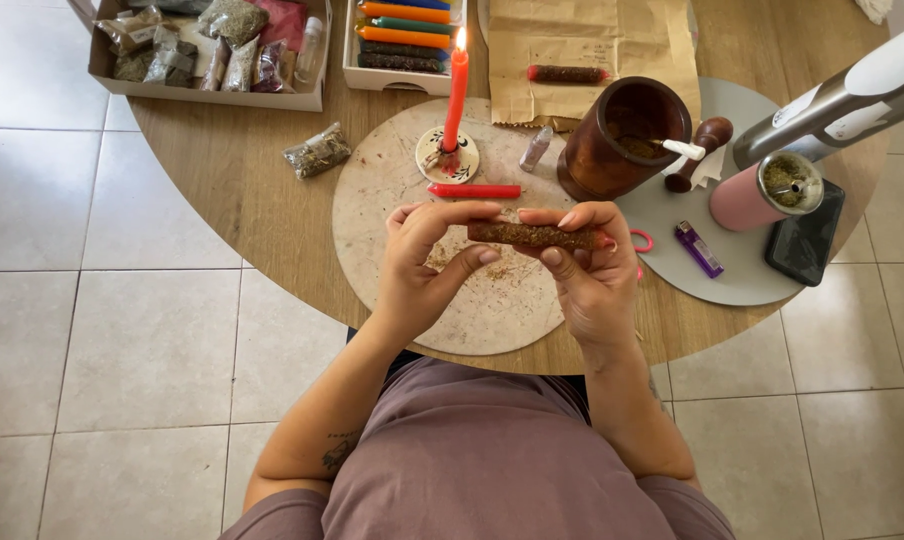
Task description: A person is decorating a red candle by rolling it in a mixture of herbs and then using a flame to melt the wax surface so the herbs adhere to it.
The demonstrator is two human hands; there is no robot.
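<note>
**Herb-coated candle held over the round board, flame close behind**

The herb-coated candle (532, 235) lies level between both hands, above the near half of the round stone board (392, 240) that sits toward the near edge of the wooden table (242, 190). The left hand (422, 265) pinches one end, thumb below and fingers curled over the top; the right hand (587, 270) closes on the other end in the same way. Neither hand is slack; both are wrapped narrowly round the stick.

Loose herb crumbs (487, 275) already lie on the board under it, so the coating may shed more if the fingers rub or twist. It would likely fall on the board, though a drift toward the near edge would send it to the floor tiles (122, 300).

Just beyond, a plain red candle (474, 190) lies on the board, and a lit red taper (456, 95) stands in a small dish (447, 160). That flame is the main hazard, I judge: a hand reaching toward the far edge could pass over it, and dry herbs burn easily.

To the right stand a wooden mortar (617, 135) and a pink grinder (762, 190), with a purple lighter (698, 248) nearby; an elbow swing could tip them.
</note>
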